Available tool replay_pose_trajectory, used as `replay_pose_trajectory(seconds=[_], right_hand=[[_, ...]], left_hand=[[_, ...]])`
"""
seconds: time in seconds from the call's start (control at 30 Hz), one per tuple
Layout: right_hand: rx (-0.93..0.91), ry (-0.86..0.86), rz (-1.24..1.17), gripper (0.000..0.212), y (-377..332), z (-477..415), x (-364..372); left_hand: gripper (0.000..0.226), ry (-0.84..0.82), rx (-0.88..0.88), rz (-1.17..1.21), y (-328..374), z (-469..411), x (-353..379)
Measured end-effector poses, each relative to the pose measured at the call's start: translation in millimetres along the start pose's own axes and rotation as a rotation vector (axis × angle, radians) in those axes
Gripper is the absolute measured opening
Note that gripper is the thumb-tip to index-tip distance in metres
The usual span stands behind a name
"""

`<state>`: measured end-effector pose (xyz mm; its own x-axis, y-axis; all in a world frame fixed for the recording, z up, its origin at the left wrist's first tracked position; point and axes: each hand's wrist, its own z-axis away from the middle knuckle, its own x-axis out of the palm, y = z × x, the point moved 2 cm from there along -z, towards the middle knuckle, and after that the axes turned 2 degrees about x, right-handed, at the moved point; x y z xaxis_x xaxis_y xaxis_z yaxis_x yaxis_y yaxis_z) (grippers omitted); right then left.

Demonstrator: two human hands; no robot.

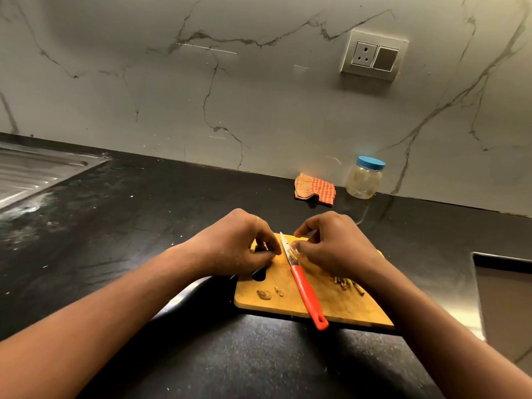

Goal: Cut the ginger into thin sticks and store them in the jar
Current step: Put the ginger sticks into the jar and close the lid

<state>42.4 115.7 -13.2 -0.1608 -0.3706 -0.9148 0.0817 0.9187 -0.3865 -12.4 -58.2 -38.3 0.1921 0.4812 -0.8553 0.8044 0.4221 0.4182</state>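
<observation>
Ginger (294, 243) slices centre frame, beside knife (305, 286) on board (331, 306) | pinched by right hand (334, 246) | left hand (239, 243) curled, contents cannot be told | slices should be stacked flat before sticks are cut | jar (364, 180) upper right, lidded

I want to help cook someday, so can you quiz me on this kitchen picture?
1. True or false: the knife lies on the cutting board with no hand on its red handle.
2. Pick one: the jar has a lid that is A) red, B) blue, C) green.
3. Short answer: which hand is nearer the pile of ginger sticks, the left hand or the right hand?

Key: 1. True. 2. B. 3. The right hand.
</observation>
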Motion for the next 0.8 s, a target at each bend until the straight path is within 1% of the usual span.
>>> replay_pose_trajectory(seconds=[0.43, 0.6, 0.73, 0.8], right_hand=[[0.028, -0.015, -0.047, 0.030, 12, -4, 0], [-0.048, 0.073, 0.024, 0.032, 19, -3, -16], [-0.071, 0.134, 0.015, 0.030, 43, 0, -35], [-0.082, 0.186, 0.040, 0.034, 59, 1, -42]], left_hand=[[0.016, -0.022, -0.024, -0.008, 2, 0, 2], [0.017, -0.012, -0.017, -0.020, 3, -1, 2], [0.020, 0.075, 0.022, -0.038, 6, 0, 1], [0.025, 0.118, 0.074, -0.070, 10, -5, 2]])
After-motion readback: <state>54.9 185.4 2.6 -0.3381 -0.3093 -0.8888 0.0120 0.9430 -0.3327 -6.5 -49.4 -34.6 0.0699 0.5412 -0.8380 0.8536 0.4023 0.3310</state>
